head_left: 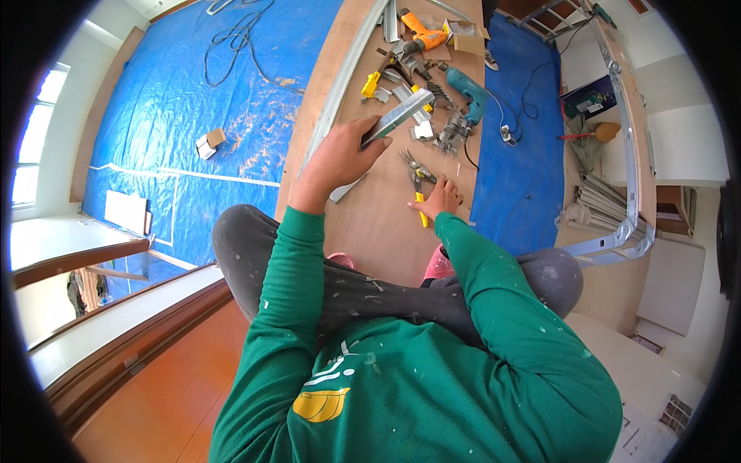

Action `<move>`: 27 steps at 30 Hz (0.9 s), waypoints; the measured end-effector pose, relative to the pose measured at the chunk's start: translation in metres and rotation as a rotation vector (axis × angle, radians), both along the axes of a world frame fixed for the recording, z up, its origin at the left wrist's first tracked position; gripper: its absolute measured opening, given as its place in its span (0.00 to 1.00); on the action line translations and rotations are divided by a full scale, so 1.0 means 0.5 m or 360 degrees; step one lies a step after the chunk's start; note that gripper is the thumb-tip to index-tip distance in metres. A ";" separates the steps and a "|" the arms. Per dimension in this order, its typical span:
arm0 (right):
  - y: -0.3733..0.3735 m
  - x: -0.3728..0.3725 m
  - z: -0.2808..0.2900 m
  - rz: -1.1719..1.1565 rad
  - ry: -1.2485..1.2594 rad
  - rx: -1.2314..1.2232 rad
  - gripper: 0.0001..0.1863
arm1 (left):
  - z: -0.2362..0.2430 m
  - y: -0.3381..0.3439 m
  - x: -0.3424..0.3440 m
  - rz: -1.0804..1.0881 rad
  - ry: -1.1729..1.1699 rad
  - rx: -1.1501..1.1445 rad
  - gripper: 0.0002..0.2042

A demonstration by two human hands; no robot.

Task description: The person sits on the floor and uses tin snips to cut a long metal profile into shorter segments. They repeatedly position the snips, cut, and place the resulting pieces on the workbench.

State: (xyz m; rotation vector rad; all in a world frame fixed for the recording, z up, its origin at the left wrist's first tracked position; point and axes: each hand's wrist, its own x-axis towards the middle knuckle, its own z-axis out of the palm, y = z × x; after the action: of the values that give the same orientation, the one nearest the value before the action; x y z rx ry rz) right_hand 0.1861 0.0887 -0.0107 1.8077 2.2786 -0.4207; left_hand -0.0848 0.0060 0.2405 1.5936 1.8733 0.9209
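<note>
My left hand [347, 154] grips a galvanized metal channel [405, 112], held slanting up to the right over the plywood board [370, 231]. My right hand [440, 197] rests on the board, fingers apart and thumb touching the yellow handle of metal snips [417, 174]. Above them lie a teal drill [463, 92], an orange drill [421, 31], a yellow-and-black tool [374, 81] and several loose metal pieces and screws. A long metal strip [340, 92] runs along the board's left side.
Blue tarpaulin [139, 131] flanks the board, with a cable [231, 42] and small box [208, 143] on it. At right are a metal ladder-like frame [633, 231], stacked rods [590, 193] and another person's shoe [490, 58]. A wooden ledge [131, 347] is at lower left.
</note>
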 end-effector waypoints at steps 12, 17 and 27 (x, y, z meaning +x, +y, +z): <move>0.364 -0.058 0.162 0.0140 0.1366 -0.0733 0.40 | 0.018 0.038 0.017 -0.0116 -0.0956 -0.0228 0.17; 0.281 -0.127 0.585 0.0123 0.2321 -0.1585 0.28 | 0.049 0.032 0.051 -0.0160 -0.1525 -0.0091 0.17; 0.159 -0.084 0.666 0.0021 0.2361 -0.1480 0.22 | 0.045 0.036 0.127 -0.0468 -0.1846 -0.0229 0.18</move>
State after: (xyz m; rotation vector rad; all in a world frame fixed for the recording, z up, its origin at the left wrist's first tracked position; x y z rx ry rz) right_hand 0.1443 0.1680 0.3225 0.9082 1.8091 -2.8762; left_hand -0.0212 0.0238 0.2631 0.8482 0.8354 1.1649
